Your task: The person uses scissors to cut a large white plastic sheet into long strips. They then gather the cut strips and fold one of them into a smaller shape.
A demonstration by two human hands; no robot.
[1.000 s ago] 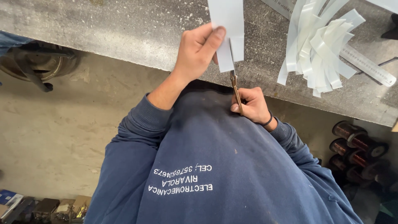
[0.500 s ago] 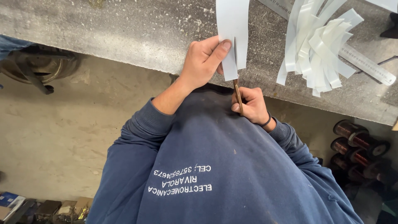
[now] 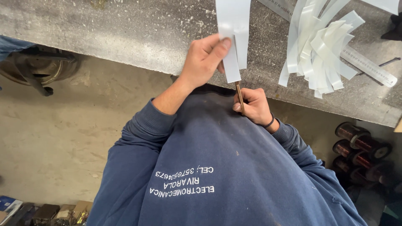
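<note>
At the counter (image 3: 125, 37) edge, the left hand (image 3: 205, 60) pinches a thin, floppy sheet (image 3: 232, 25). The right hand (image 3: 253, 106) grips scissors (image 3: 239, 93). Hold the sheet near the cut.

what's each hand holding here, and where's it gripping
The left hand pinches the white sheet near its lower cut end, thumb on top. The right hand grips a thin brown tool by its lower part; its tip meets the sheet.

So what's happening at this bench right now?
A person in a blue sweatshirt is cutting a white sheet into strips. The left hand pinches the sheet over the grey bench edge, while the right hand works a thin blade up into it. A pile of cut strips lies beside a ruler.
</note>
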